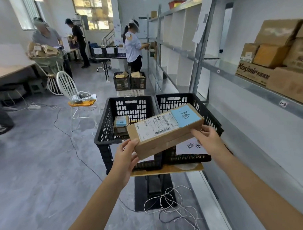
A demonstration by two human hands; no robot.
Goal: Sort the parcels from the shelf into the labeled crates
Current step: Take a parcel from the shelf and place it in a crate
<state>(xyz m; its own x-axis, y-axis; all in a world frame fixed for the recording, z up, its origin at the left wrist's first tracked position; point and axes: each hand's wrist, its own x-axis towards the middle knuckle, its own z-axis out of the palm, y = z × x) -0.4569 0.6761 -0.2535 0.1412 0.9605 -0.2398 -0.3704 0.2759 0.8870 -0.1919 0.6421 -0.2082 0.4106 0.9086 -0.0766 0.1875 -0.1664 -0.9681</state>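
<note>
Holding item: one long brown cardboard parcel [165, 130] with white shipping label and blue handwritten sticker, carried level above two black slotted plastic crates [103, 133]. Left hand [126, 158] closed around near-left corner; right hand [208, 138] gripping right end from beneath. Step, as judged: reading the sticker, choosing a crate. Left crate contains one small brown blue-stickered parcel [121, 125]; right crate [211, 116] bears a white paper label [194, 146]. Next: match sticker to crate label, lower parcel in.
</note>
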